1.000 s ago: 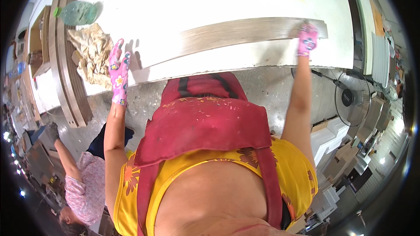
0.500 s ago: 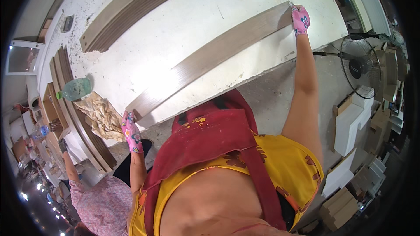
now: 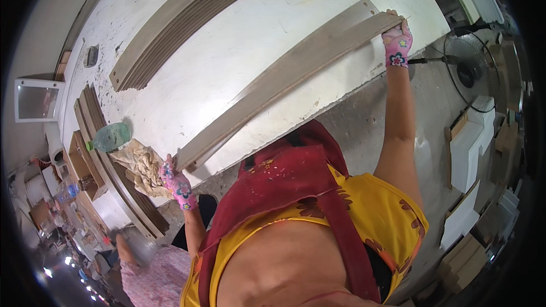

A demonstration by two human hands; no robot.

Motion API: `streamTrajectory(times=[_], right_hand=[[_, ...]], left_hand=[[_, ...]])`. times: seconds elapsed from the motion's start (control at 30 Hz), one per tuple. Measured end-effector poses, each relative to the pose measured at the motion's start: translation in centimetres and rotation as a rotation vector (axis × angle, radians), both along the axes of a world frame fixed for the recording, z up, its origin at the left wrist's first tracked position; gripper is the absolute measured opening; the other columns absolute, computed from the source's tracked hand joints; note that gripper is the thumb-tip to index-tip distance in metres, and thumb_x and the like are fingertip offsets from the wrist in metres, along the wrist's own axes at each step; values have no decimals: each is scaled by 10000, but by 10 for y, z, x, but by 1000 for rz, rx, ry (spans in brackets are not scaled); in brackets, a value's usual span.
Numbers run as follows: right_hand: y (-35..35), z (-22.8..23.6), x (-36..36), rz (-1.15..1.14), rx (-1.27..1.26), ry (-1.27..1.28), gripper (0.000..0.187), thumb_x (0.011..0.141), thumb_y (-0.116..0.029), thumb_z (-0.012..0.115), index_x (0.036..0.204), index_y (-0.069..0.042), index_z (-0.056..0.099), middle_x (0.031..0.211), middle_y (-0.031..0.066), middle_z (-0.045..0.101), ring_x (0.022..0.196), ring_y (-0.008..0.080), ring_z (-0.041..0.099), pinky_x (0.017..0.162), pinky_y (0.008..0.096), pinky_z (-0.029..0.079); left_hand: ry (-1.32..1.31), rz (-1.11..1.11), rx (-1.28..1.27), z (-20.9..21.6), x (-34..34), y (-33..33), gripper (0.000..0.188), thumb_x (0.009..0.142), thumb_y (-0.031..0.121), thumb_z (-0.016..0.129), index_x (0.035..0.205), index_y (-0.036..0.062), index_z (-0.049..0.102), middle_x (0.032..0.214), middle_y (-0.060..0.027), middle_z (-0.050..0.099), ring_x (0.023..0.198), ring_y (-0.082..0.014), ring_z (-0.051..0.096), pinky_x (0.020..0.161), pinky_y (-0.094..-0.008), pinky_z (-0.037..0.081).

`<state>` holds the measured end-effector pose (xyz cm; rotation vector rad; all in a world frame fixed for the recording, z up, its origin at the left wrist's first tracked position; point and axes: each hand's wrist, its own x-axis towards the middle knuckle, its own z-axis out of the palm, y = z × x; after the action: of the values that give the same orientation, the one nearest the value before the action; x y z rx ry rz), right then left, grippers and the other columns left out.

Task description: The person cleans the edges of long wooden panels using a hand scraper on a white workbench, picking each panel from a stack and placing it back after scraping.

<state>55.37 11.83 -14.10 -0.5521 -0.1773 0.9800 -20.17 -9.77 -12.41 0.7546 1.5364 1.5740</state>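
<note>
Unlike half a second ago, when the board (image 3: 296, 82) was lying flat along the bench (image 3: 256, 31), it is now sitting tilted, its right end lifting clear and a second board (image 3: 346, 23) showing beneath it at a slight angle. The right hand (image 3: 397, 44), in a pink flowered glove, is gripping that raised right end, its fingers closing around the board just above the near edge of the bench. The left hand (image 3: 179, 183), gloved to match, is holding the other end with its fingers curling in on the corner, whereas a second ago they were spreading open, away from the board. The held board is looking long, narrow and greyish brown, with a smooth face and a thin near edge turning into view; the fisheye view is bending it a little. The lower board is showing a small hole near its far right end. A crumpled cloth (image 3: 142, 165) is lying just beside the left hand, and a green-capped bottle (image 3: 112, 137) is resting beyond it.
</note>
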Motion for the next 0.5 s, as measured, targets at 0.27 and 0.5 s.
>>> streamTrajectory(times=[0.27,0.5], right_hand=[[-15,-44,2,-152,126,215,228,934,-223,421,1029,-55,543,1130,130,572,1101,315,519,958,488,412],[-22,-18,-37,-114,36,211,257,929,-233,434,1085,-64,547,1143,114,563,1070,307,530,934,458,429]], left_hand=[[1044,-360,-156,51,33,6,525,825,128,646,1296,-1,454,1319,-138,472,1242,-257,402,1054,-375,307],[1029,-1084,141,62,154,66,934,678,389,773,1396,37,290,1401,-166,344,1305,-300,314,1072,-439,263]])
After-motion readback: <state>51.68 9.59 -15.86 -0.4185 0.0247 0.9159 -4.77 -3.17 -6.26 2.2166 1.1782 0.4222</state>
